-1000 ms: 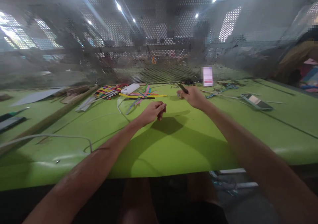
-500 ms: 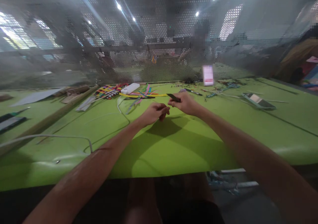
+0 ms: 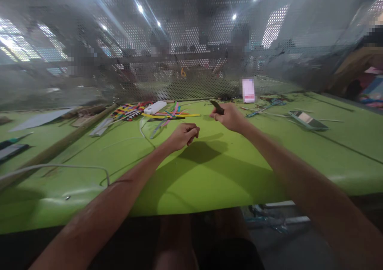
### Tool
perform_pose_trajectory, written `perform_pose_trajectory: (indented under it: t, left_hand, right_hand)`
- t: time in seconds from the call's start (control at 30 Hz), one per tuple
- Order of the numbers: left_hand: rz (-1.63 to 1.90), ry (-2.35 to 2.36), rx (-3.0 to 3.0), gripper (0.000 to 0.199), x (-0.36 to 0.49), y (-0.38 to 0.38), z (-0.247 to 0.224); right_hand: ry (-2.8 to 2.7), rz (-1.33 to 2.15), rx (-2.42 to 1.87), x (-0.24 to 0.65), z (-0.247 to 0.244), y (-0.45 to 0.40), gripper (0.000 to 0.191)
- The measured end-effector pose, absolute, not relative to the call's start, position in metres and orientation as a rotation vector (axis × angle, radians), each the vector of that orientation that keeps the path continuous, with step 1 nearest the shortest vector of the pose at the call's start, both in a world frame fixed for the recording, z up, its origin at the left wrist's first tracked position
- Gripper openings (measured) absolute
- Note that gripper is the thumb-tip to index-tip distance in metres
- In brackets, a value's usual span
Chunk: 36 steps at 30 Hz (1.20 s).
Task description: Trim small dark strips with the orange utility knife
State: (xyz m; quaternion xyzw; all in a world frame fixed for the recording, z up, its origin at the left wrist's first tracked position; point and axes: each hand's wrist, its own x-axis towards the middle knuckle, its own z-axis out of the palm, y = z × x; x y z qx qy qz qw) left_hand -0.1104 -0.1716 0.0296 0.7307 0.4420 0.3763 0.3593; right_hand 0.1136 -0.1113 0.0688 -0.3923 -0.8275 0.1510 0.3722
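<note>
My left hand (image 3: 184,137) is held above the green tabletop (image 3: 203,190), its fingers curled and thumb pressed against them. Whatever it may pinch is too small or hidden to make out. Farther right and a little higher, my right hand (image 3: 231,117) grips a dark, flat, narrow strip (image 3: 216,106), whose tapered end sticks up and to the left beyond the fingers. The two hands are apart. Beyond my left hand lies a pile of thin coloured strips (image 3: 170,115), yellow, pink, blue and grey among them.
A white oblong device (image 3: 155,107) rests beside a colourful woven piece (image 3: 130,111). A wooden pole (image 3: 60,144) and white cable (image 3: 74,165) are on the left. A lit phone (image 3: 248,91) stands before the perforated metal panel (image 3: 206,74). A dark glass-like slab (image 3: 308,120) lies right.
My right hand has moved right, away from my left hand, and the dark strip now points more upward. The left hand stays nearly in place. The view has shifted slightly.
</note>
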Motion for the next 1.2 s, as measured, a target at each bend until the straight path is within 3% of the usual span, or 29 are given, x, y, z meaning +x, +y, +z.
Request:
perform_pose_trajectory:
  t: [0.13, 0.33, 0.67, 0.97, 1.2]
  left_hand:
    - [0.988, 1.132, 1.869, 0.030, -0.109, -0.170, 0.030]
    - [1.003, 1.093, 1.858, 0.031, -0.107, -0.171, 0.028]
    - [0.973, 0.973, 1.901, 0.029, -0.109, -0.181, 0.034]
    - [0.974, 0.993, 2.007, 0.037, -0.113, -0.179, 0.035]
    - [0.962, 1.042, 1.903, 0.028, -0.113, -0.169, 0.024]
  right_hand:
    - [-2.029, 0.392, -1.013, 0.120, 0.073, -0.106, 0.021]
    - [-2.260, 0.846, -0.881, 0.103, 0.073, -0.127, 0.041]
    - [-2.299, 0.843, -0.806, 0.098, 0.078, -0.136, 0.029]
    - [-2.174, 0.822, -0.802, 0.113, 0.077, -0.120, 0.037]
    - [-1.998, 0.937, -0.841, 0.130, 0.083, -0.110, 0.038]
